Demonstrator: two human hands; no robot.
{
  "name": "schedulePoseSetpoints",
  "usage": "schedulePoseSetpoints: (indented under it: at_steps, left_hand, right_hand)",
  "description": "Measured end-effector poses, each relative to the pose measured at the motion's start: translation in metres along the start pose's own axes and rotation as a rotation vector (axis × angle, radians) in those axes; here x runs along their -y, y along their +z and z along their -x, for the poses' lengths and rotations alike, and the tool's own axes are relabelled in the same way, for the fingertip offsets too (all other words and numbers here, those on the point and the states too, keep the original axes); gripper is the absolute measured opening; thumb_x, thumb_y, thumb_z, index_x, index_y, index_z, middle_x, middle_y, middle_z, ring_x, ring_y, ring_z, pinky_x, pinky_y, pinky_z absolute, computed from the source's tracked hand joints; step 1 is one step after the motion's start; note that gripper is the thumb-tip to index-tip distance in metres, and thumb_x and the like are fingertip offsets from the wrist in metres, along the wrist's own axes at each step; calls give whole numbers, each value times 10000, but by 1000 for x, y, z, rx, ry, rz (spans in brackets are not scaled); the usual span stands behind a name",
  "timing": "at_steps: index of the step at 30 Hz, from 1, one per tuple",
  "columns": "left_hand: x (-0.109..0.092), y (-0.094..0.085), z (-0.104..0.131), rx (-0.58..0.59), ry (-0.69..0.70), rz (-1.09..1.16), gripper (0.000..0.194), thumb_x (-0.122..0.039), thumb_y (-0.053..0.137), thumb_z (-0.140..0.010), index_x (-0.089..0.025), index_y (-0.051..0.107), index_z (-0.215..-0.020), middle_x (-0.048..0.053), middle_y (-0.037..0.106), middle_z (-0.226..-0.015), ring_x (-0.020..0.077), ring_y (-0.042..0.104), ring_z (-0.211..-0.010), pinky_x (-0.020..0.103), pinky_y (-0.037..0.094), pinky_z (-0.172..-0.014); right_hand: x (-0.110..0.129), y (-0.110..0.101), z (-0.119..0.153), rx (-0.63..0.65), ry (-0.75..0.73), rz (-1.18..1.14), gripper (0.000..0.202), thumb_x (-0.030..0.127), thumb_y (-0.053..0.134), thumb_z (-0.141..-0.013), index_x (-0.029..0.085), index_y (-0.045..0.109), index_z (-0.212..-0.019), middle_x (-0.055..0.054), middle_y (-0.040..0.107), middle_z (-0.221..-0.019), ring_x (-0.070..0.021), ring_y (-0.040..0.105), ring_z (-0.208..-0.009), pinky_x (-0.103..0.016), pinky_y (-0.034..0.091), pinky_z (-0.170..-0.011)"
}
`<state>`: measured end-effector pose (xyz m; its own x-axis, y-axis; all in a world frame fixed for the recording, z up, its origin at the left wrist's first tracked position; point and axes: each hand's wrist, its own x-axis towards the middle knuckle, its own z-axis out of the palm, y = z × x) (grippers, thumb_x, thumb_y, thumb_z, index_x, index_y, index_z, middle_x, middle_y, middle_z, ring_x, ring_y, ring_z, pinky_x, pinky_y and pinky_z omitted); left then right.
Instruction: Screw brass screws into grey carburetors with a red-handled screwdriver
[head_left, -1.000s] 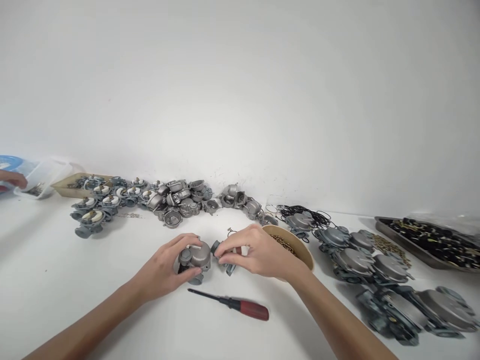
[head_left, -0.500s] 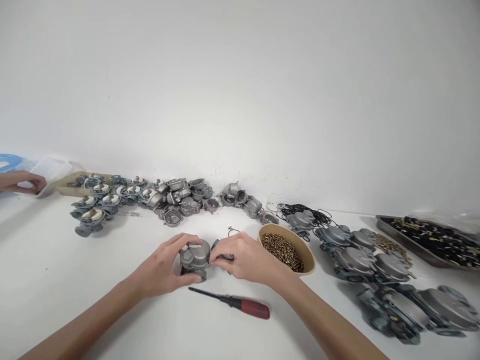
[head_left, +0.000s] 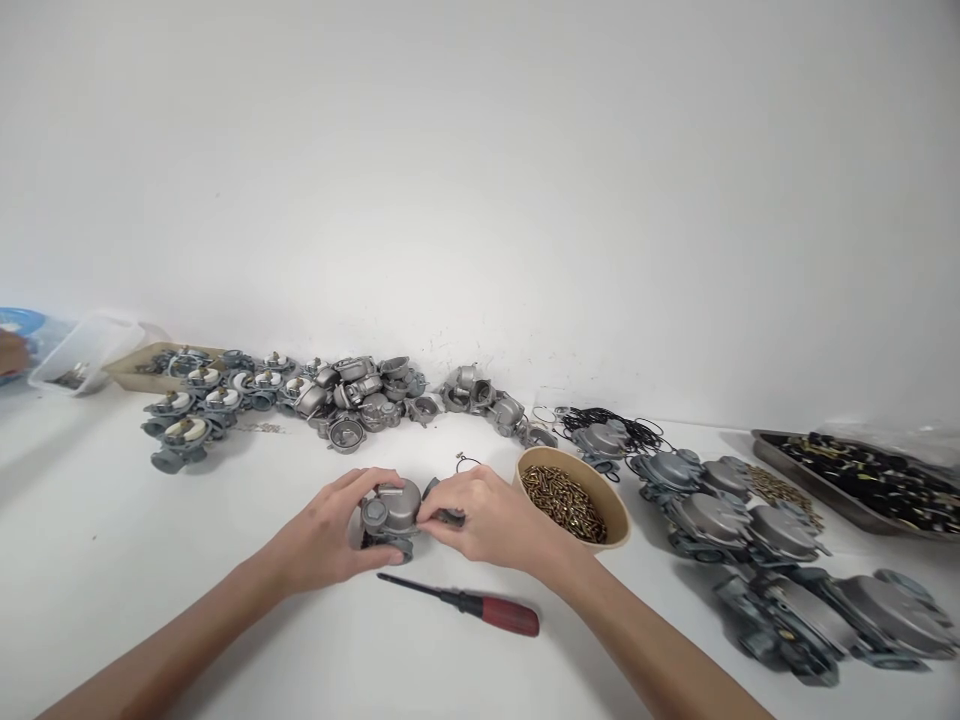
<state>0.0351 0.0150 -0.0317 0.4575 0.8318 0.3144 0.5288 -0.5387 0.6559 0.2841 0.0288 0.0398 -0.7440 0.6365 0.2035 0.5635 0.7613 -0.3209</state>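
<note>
A grey metal carburetor [head_left: 397,508] rests on the white table, its rounded bowl facing up. My left hand [head_left: 337,530] grips it from the left, fingers over the top and thumb low at the front. My right hand [head_left: 476,515] is pinched at the carburetor's right edge; whatever lies between its fingertips is too small to make out. Part of a grey piece shows behind the right fingers. In front of both hands lies a screwdriver [head_left: 487,610] with a red and black handle. A tan bowl of brass-coloured screws [head_left: 562,500] stands just right of my right hand.
Grey metal bowls [head_left: 360,395] and float-fitted carburetor bodies [head_left: 184,435] line the back left. Assembled carburetors [head_left: 712,520] stand at right, near black rubber rings [head_left: 615,425] and a dark tray [head_left: 862,490]. A person's hand [head_left: 11,352] shows at the left edge, near a clear bin [head_left: 90,350].
The other person's hand has moved left, away from the clear bin. My right hand's fingers have shifted slightly at the carburetor's edge; my left hand keeps its grip.
</note>
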Motion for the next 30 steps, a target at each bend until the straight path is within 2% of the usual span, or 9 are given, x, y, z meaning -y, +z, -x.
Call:
schedulePoseSetpoints:
  at_steps: [3,8,12,15,17,21,24,26,30]
  left_hand:
    - [1,0,1,-4,-9,-1,597,-330,786,-838,-348,505,-1365,35,623,-1415,310,608,-1278,459,519,-1065]
    - [1,0,1,2,4,13,582,-325,791,-838,-353,513,-1349,28,633,-1390,299,616,-1262,439,520,-1059]
    - [1,-1,0,6,3,23,580,-349,798,-845,-353,512,-1350,25,628,-1390,295,609,-1268,424,516,-1059]
    - [0,-2,-1,13,12,39,526,-358,753,-891,-351,513,-1360,28,621,-1396,287,601,-1277,423,504,-1070]
    - [0,-3,-2,19,6,50,455,-362,702,-930,-356,528,-1350,25,618,-1399,282,600,-1277,427,504,-1067]
    - [-3,-3,-3,15,-16,79,403,-372,671,-946,-343,551,-1330,38,626,-1383,286,615,-1252,423,511,-1055]
    - [-7,-1,-3,9,-53,99,391,-367,674,-936,-342,555,-1307,32,647,-1360,297,628,-1230,420,526,-1029]
    - [-9,1,-3,-4,-70,103,389,-366,672,-933,-343,549,-1301,25,669,-1330,304,643,-1201,420,545,-993]
    - [-9,1,-2,-20,-46,95,368,-361,685,-920,-329,561,-1264,12,717,-1235,284,681,-1096,380,562,-926]
  right_hand:
    - [1,-1,0,17,6,1,169,121,670,-893,222,806,-890,-9,802,-837,-131,684,-701,-255,500,-696]
    - [3,0,-1,42,-17,-2,171,149,687,-907,241,828,-937,-17,813,-954,-160,718,-865,-307,523,-853]
    - [13,-21,2,78,0,103,161,225,662,-955,252,817,-991,-18,786,-984,-148,684,-805,-306,486,-792]
    - [27,-41,13,157,122,219,202,244,610,-983,209,770,-865,-10,755,-792,-145,638,-669,-286,404,-653]
    - [35,-45,26,240,250,334,185,275,652,-948,196,733,-802,-22,727,-707,-180,639,-642,-292,334,-595]
    - [40,-22,56,395,407,463,73,239,718,-852,207,721,-918,-72,753,-824,-276,699,-735,-303,239,-563]
    - [36,-6,74,435,399,382,125,151,648,-856,224,703,-941,-53,757,-883,-275,708,-785,-313,315,-586]
    - [35,-9,80,420,371,324,167,95,627,-829,227,694,-906,-31,753,-888,-255,704,-796,-325,391,-626]
    - [39,-55,71,265,256,135,159,122,613,-896,240,714,-927,-15,750,-927,-187,695,-817,-317,514,-709]
